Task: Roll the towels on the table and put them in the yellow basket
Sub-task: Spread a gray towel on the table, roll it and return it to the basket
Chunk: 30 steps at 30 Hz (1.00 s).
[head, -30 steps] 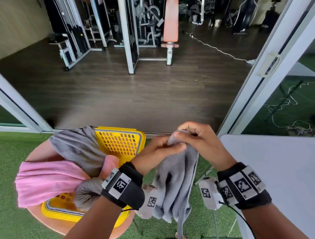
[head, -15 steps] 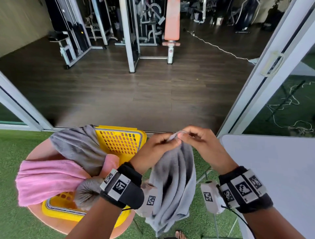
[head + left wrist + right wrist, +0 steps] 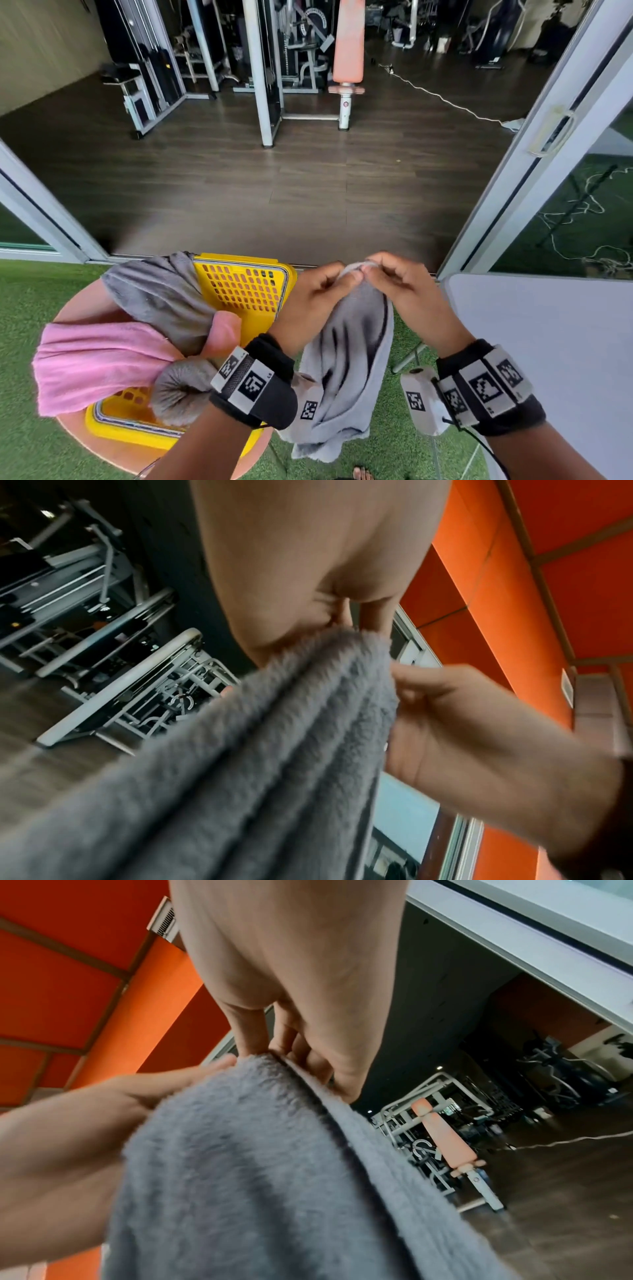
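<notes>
A grey towel [image 3: 346,356] hangs in the air between my arms, bunched in vertical folds. My left hand [image 3: 329,284] and right hand [image 3: 383,274] pinch its top edge side by side. The wrist views show the fluffy grey towel [image 3: 240,764] [image 3: 257,1177] held at its top by my left hand [image 3: 346,620] and my right hand [image 3: 287,1045]. The yellow basket [image 3: 246,287] sits on a round pink stool [image 3: 82,308] at the left. A rolled grey towel [image 3: 178,390] lies in it; a pink towel [image 3: 89,363] and another grey towel [image 3: 157,298] drape over it.
A white table [image 3: 548,342] stands at the right. Green artificial turf [image 3: 27,445] covers the ground. A sliding door frame [image 3: 534,157] rises at right, with a dark gym floor and weight machines [image 3: 267,68] beyond. A foot shows at the bottom edge.
Both hands have shifted their grip from a bunched handful to a fingertip pinch on the towel's top edge. The towel hangs shorter and slightly higher.
</notes>
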Each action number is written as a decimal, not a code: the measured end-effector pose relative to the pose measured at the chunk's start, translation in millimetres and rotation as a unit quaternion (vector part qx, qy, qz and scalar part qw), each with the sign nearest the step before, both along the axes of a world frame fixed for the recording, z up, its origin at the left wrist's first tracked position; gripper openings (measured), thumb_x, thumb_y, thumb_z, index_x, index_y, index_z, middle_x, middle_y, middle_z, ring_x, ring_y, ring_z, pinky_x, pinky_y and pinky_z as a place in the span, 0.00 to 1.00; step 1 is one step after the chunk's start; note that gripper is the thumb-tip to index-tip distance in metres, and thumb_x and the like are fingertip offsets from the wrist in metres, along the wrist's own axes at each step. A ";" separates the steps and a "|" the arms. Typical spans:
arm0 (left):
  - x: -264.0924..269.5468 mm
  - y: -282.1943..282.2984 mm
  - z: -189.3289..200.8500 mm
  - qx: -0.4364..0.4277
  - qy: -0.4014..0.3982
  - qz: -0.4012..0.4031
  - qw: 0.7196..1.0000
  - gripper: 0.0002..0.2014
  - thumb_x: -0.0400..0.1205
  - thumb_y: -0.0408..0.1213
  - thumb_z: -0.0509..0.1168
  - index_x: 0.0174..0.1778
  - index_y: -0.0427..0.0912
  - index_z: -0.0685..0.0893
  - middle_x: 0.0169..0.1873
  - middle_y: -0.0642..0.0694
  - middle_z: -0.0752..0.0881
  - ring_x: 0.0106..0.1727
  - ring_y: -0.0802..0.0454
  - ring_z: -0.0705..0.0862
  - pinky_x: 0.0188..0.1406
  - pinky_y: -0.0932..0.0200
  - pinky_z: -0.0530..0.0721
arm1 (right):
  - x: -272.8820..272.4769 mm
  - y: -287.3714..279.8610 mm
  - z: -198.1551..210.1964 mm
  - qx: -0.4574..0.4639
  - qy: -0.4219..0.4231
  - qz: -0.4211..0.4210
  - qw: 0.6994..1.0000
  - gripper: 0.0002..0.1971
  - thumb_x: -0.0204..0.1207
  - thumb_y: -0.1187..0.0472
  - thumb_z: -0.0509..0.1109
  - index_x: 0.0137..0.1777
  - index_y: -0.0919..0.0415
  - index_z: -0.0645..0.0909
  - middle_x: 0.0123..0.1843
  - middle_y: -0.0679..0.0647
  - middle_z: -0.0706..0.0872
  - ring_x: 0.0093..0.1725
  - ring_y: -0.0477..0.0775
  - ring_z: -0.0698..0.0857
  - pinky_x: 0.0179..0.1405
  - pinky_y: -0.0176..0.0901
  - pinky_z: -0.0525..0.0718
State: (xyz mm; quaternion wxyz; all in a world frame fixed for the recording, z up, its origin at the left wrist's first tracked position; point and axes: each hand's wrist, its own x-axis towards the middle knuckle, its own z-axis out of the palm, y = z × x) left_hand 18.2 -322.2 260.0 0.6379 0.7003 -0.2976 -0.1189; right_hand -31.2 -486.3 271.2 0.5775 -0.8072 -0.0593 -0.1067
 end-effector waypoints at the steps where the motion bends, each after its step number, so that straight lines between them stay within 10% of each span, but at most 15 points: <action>1: 2.7 0.1 3.6 -0.015 0.011 0.011 1.000 0.14 0.85 0.41 0.63 0.35 0.39 0.81 0.30 0.40 0.73 0.37 0.53 0.70 0.37 0.51 0.70 | 0.1 0.6 -5.4 -0.008 0.013 0.001 1.000 0.07 0.83 0.64 0.67 0.47 0.63 0.85 0.42 0.62 0.87 0.42 0.51 0.82 0.45 0.49 0.79; 6: 13.7 7.7 10.8 -0.070 0.048 0.056 0.995 0.18 0.86 0.35 0.62 0.30 0.37 0.68 0.30 0.40 0.62 0.35 0.49 0.62 0.37 0.52 0.64 | -6.4 -1.0 -20.3 -0.079 0.131 0.054 0.987 0.10 0.84 0.59 0.66 0.40 0.55 0.82 0.31 0.44 0.80 0.33 0.40 0.75 0.37 0.40 0.71; 10: 7.4 10.9 -1.2 0.039 -0.014 -0.064 0.997 0.10 0.84 0.43 0.64 0.45 0.39 0.78 0.38 0.49 0.77 0.43 0.56 0.74 0.46 0.57 0.74 | -1.2 -0.5 1.8 -0.024 0.023 0.031 0.999 0.08 0.85 0.65 0.64 0.48 0.65 0.84 0.42 0.51 0.88 0.42 0.48 0.83 0.46 0.38 0.77; 18: 17.0 10.2 14.7 -0.031 0.012 0.059 0.998 0.21 0.86 0.34 0.63 0.28 0.42 0.63 0.29 0.45 0.58 0.32 0.51 0.58 0.31 0.54 0.58 | 2.5 -1.3 -24.8 -0.086 0.074 0.024 0.993 0.08 0.81 0.58 0.70 0.41 0.58 0.84 0.34 0.57 0.83 0.33 0.53 0.75 0.37 0.48 0.73; 25: 10.0 6.7 -2.7 0.053 -0.021 -0.037 0.998 0.11 0.84 0.41 0.65 0.40 0.39 0.77 0.32 0.49 0.73 0.37 0.56 0.71 0.37 0.57 0.69 | 3.2 3.8 -0.3 -0.052 -0.026 -0.043 0.997 0.07 0.82 0.69 0.68 0.51 0.61 0.88 0.45 0.45 0.91 0.49 0.43 0.88 0.52 0.32 0.82; 30: 24.1 11.5 20.0 -0.003 -0.019 0.031 0.999 0.21 0.85 0.34 0.64 0.27 0.40 0.65 0.29 0.44 0.59 0.32 0.52 0.60 0.30 0.57 0.59 | 2.1 8.8 -13.8 -0.102 0.023 -0.045 0.993 0.05 0.80 0.61 0.72 0.43 0.59 0.86 0.31 0.42 0.84 0.32 0.36 0.79 0.36 0.28 0.72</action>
